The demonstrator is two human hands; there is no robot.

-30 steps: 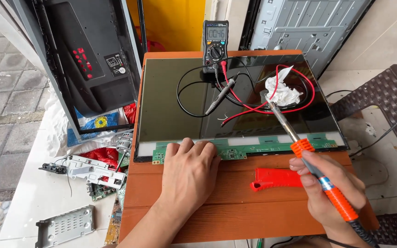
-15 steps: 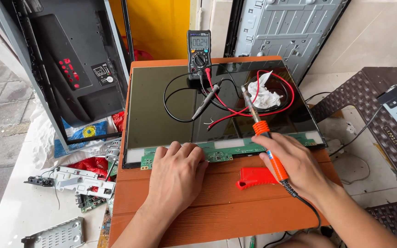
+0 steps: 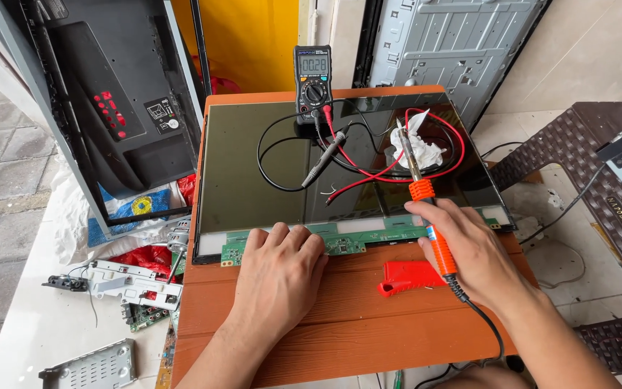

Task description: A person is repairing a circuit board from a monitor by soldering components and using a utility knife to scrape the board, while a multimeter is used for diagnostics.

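Since half a second ago the right hand (image 3: pixel 473 256) has shifted only a little, keeping the orange-handled soldering iron (image 3: pixel 426 205) raised with its metal tip over the crumpled white tissue (image 3: pixel 417 144), while a second ago the same hand was lower and nearer the front edge of the table. That hand is closed around the orange grip, thumb and fingers wrapped over it, and the black cord runs from the handle's back end down past the wrist. The left hand (image 3: pixel 280 270) lies flat and relaxed, palm down and holding nothing, its fingertips touching the green circuit-board strip (image 3: pixel 354 241) that runs along the near edge of the dark LCD panel (image 3: pixel 253 173). The panel rests on an orange wooden table (image 3: pixel 340 331). A black digital multimeter (image 3: pixel 312 75) stands at the panel's far edge, and its red and black probe leads (image 3: pixel 368 173) coil across the glass, the red one looping around the tissue. A red utility knife (image 3: pixel 412 277) lies on the table just beside the right hand, between it and the left. Left of the table, a black television back cover (image 3: pixel 116 108) leans upright, with loose metal brackets and boards (image 3: pixel 127 284) on the floor below it.
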